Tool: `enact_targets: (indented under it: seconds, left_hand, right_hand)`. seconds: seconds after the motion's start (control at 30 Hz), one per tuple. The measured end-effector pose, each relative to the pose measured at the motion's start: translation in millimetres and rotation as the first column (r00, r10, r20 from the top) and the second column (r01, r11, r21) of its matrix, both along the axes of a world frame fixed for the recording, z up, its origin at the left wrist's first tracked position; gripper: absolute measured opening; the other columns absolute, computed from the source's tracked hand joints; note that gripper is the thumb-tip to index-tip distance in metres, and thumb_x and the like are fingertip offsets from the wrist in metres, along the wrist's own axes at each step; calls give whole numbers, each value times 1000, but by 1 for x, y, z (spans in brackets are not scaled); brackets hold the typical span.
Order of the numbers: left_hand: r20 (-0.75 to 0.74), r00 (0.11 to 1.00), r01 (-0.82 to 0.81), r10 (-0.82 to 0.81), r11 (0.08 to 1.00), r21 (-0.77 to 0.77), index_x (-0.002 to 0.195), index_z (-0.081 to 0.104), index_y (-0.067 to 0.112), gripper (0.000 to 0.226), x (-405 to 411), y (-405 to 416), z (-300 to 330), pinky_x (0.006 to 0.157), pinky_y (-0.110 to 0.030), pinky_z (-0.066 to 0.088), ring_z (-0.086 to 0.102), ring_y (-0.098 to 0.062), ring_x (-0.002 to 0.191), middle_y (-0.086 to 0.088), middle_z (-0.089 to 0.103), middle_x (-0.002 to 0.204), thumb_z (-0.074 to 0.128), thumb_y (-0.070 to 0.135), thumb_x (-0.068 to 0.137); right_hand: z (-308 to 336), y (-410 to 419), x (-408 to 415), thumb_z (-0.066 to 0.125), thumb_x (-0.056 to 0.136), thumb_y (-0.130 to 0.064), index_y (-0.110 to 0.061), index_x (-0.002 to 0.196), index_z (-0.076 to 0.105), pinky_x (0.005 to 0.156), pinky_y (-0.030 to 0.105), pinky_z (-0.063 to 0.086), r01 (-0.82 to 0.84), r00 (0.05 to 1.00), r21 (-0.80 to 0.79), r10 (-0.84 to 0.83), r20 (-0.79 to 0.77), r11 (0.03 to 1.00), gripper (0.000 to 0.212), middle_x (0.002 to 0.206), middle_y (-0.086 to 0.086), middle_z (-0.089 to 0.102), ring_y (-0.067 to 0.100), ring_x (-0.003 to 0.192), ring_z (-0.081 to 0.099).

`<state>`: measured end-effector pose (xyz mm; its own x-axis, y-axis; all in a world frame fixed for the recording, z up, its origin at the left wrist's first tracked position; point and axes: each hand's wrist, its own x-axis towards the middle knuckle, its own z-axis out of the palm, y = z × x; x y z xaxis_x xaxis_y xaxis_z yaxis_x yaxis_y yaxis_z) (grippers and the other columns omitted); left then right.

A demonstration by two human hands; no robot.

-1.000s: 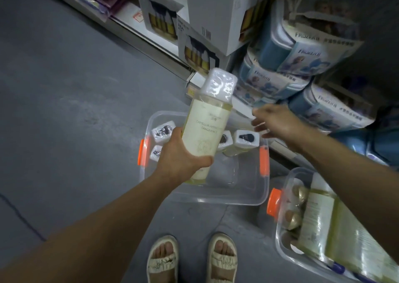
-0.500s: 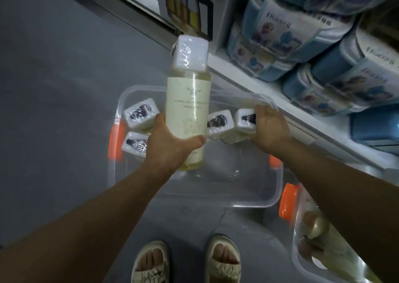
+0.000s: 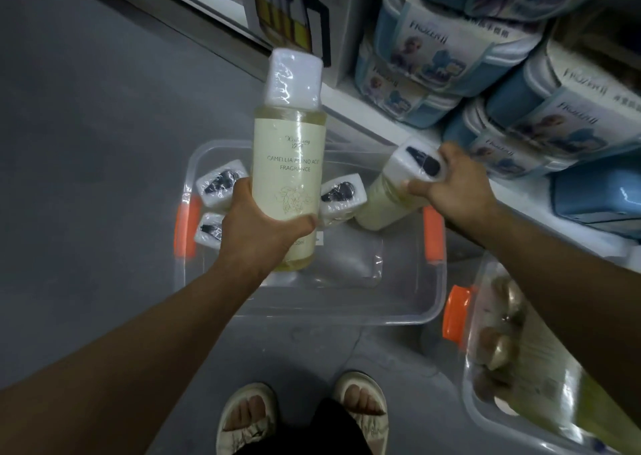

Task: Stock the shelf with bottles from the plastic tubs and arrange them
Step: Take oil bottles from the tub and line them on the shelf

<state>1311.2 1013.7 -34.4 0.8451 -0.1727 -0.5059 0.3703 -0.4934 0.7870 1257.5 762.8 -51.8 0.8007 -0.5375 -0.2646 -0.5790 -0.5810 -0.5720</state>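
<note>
We are now lifting a second bottle [image 3: 392, 194] out of the clear tub [image 3: 312, 302], right hand [image 3: 447, 191] pinching its wrapped cap; half a second ago it was only reaching in. Left hand [image 3: 260, 232] is still gripping the first bottle [image 3: 289, 173] upright above the tub. Three capped bottles are remaining inside; shelving comes next.

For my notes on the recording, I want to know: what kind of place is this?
Probably a shop aisle during restocking. A low shelf holds stacked packaged goods, clear plastic tubs of wrapped bottles stand on the grey floor, and each hand holds a bottle.
</note>
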Motion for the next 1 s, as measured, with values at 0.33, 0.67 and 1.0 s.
enact_targets:
  seconds: [0.33, 0.67, 1.0]
  left_hand:
    - [11, 999, -33, 33, 998, -46, 117, 42, 22, 69, -8, 6, 94, 69, -25, 47, 56, -10, 92, 11, 56, 101, 85, 14, 64]
    - [73, 997, 20, -17, 999, -48, 114, 40, 25, 68, 13, 39, 235, 64, -22, 46, 56, -12, 95, 14, 54, 97, 85, 17, 64]
    - [185, 983, 18, 1, 995, -98, 115, 42, 21, 66, 32, 76, 377, 58, -19, 43, 57, -9, 92, 12, 56, 99, 84, 12, 64]
  right_hand:
    - [130, -11, -9, 75, 73, -37, -19, 81, 46, 75, 39, 47, 176, 948, 315, -246, 201, 933, 34, 85, 0, 56, 17, 80, 55]
    - [295, 28, 13, 66, 79, -6, -14, 81, 58, 54, 19, 51, -32, 931, 660, -217, 292, 751, 11, 66, -6, 67, 8, 64, 64]
    - [469, 68, 44, 82, 55, -31, -13, 92, 60, 60, 26, 51, -188, 927, 683, -103, 362, 706, 46, 76, -1, 68, 12, 69, 65]
